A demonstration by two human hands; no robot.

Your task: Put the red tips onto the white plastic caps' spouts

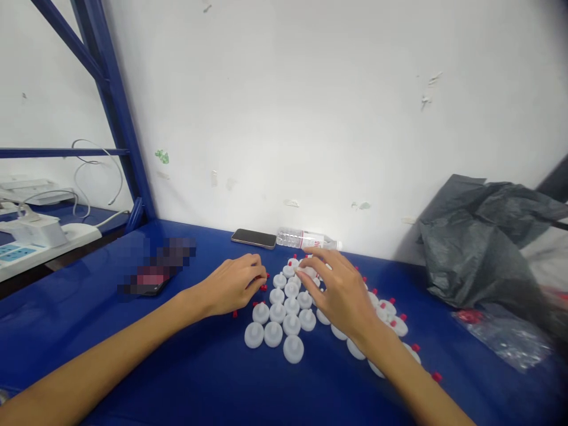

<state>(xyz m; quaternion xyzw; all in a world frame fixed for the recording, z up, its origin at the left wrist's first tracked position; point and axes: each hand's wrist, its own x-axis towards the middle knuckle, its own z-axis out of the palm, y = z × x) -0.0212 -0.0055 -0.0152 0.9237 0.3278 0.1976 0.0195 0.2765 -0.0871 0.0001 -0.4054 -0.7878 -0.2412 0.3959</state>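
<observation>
Fingers of the left hand (233, 285) bend beside small red caps (263, 287); those of the right hand (344, 290) curve over white discs (277, 312) mid-surface (199, 378). Whether either grips anything, I cannot tell. Crowding could let a knuckle topple discs. Bottle (290, 238) and phone (254, 238) bound the far side.

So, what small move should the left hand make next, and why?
Probably the left hand should close its fingertips on a small red piece: some lie by them, and the nearest white discs show no red on top. Whether the fingers pinch one is unclear.
</observation>
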